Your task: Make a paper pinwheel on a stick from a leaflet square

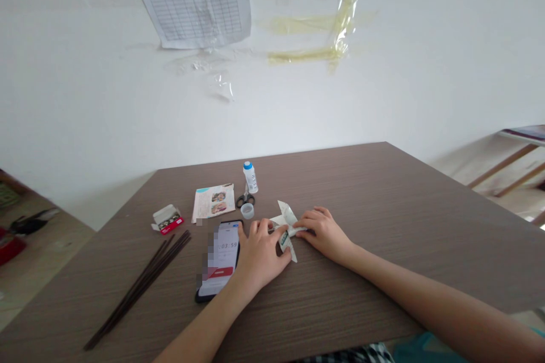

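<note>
On a brown wood-grain table [349, 193], the left hand [259, 255] and right hand [322, 232] sit just apart, both pressing their fingers onto a folded paper pinwheel [284, 231] between them. A smartphone [219, 261] lies touching the left hand, and dark sticks [140, 289] lie further left. Beyond the pinwheel are scissors [245, 199] and a blue-capped white bottle [251, 177].

Left hand [259, 255], right hand [323, 232] on origami [284, 231]
</note>
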`<state>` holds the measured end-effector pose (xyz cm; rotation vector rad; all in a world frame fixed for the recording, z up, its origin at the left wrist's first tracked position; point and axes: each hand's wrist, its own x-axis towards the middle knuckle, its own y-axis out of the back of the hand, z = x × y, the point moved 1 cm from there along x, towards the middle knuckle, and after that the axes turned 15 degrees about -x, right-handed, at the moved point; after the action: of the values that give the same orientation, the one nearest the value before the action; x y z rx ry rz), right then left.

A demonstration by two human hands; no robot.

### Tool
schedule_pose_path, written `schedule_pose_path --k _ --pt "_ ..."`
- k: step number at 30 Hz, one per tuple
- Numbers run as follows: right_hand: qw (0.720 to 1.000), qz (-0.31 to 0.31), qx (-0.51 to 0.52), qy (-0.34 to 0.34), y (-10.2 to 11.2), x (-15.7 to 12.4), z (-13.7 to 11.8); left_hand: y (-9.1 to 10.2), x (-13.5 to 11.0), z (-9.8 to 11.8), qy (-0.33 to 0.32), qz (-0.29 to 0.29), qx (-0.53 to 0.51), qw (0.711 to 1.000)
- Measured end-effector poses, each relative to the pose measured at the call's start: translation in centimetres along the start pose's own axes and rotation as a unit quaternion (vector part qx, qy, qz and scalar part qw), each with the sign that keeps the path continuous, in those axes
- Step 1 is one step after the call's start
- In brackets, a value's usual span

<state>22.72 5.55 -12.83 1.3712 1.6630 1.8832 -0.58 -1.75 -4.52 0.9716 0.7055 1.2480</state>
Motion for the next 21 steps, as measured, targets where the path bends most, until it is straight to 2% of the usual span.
schedule_pose_path --k 11,21 --pt "1.0 0.0 0.004 0.002 -0.43 -0.08 0.24 -0.03 0.08 -0.11 0.027 0.0 0.003 1.0" --pt "1.0 0.008 0.007 0.006 -0.36 -0.18 0.28 -0.02 0.23 0.1 0.019 -0.005 0.004 1.0"
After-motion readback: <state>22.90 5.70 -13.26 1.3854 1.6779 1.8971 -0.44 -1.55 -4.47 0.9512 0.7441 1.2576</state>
